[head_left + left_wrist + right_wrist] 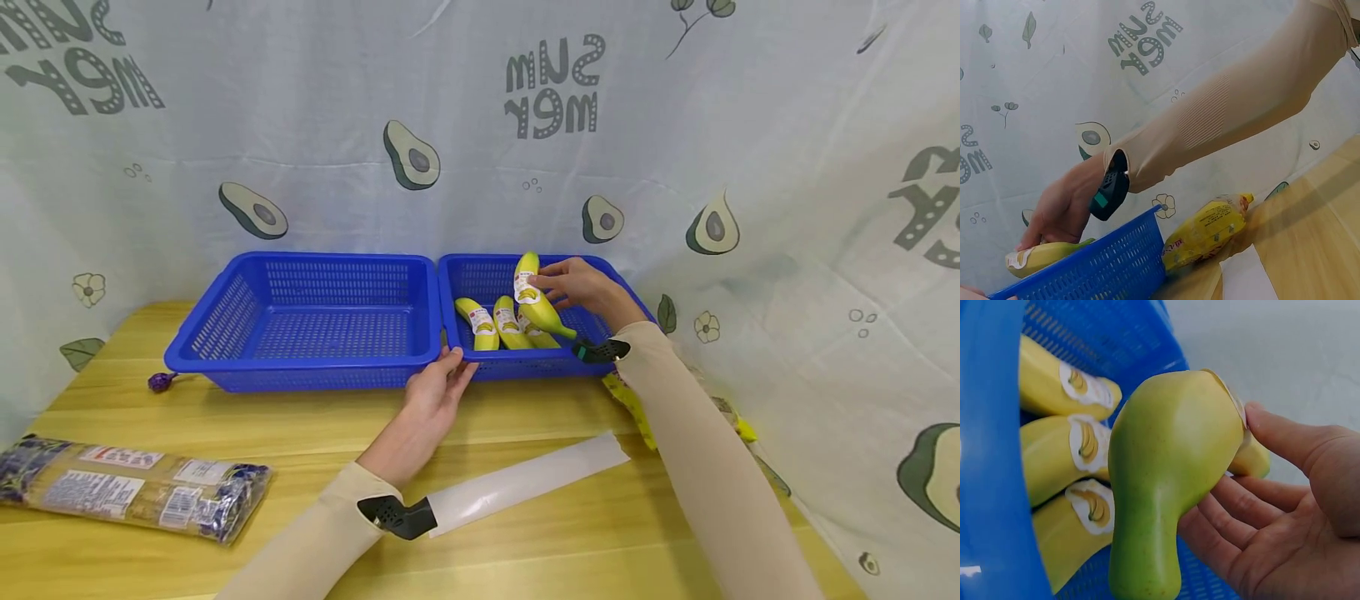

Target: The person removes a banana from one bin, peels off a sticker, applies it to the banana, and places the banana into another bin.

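Note:
My right hand [581, 287] pinches a yellow banana [546, 317] by its labelled middle, above the right blue basket [525, 356]. The green stem end of the held banana [1147, 537] points toward the right wrist camera, and the thumb presses near its label. Three more labelled bananas [477, 323] lie side by side in that basket's left part. At the basket's front left corner, my left hand [435, 390] grips the rim, thumb on top and fingers underneath. In the left wrist view only a sliver of that hand shows.
Left of it stands another blue basket [300, 365], with a purple-wrapped lollipop [160, 382] beside it. A clear pack of noodles [135, 487] lies front left. A white strip [525, 482] crosses the table; a yellow packet [1207, 231] lies right of the baskets. A printed curtain [480, 125] hangs behind.

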### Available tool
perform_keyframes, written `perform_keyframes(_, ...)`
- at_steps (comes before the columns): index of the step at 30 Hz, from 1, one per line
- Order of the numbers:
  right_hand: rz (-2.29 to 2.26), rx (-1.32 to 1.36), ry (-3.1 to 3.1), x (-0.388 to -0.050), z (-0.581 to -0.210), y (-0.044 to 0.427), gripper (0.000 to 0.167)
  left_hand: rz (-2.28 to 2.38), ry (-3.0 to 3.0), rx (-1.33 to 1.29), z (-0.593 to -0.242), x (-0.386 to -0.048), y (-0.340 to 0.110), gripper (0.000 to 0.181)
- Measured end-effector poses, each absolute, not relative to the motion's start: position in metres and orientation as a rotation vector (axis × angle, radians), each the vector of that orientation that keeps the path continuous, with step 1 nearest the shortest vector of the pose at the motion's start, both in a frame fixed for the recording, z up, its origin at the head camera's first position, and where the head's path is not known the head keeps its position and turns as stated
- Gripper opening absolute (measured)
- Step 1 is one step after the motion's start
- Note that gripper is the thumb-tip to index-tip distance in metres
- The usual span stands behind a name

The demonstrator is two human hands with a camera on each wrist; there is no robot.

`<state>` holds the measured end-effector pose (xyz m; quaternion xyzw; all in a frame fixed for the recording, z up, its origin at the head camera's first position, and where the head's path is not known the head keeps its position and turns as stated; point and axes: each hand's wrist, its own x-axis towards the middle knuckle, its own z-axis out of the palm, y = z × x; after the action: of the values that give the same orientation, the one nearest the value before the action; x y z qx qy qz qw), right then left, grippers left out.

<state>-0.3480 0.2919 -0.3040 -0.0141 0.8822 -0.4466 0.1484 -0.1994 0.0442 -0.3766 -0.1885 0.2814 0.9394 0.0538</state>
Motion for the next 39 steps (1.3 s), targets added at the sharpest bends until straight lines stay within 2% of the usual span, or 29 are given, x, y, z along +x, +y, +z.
perform_keyframes(4,-1.265,0.001,2.543,-0.350,-0.310,0.296,0.073,2.846,0.865,-0.568,-0.379,-0.199,0.044,0.018)
perform_keyframes(13,-1.190,0.046,2.527,-0.357,-0.321,0.305,0.070,2.830,0.864,-0.587,-0.380,-0.201,0.044,0.038)
perform_keyframes(20,-1.182,0.113,2.523,-0.361,-0.322,0.311,0.066,2.832,0.884,-0.563,-0.377,-0.201,0.043,0.046)
perform_keyframes(34,-1.052,0.111,2.481,-0.361,-0.325,0.328,0.062,2.827,0.898,-0.593,-0.377,-0.201,0.043,0.042)
perform_keyframes(39,-1.007,0.126,2.480,-0.361,-0.324,0.329,0.057,2.832,0.896,-0.572,-0.377,-0.200,0.043,0.032)
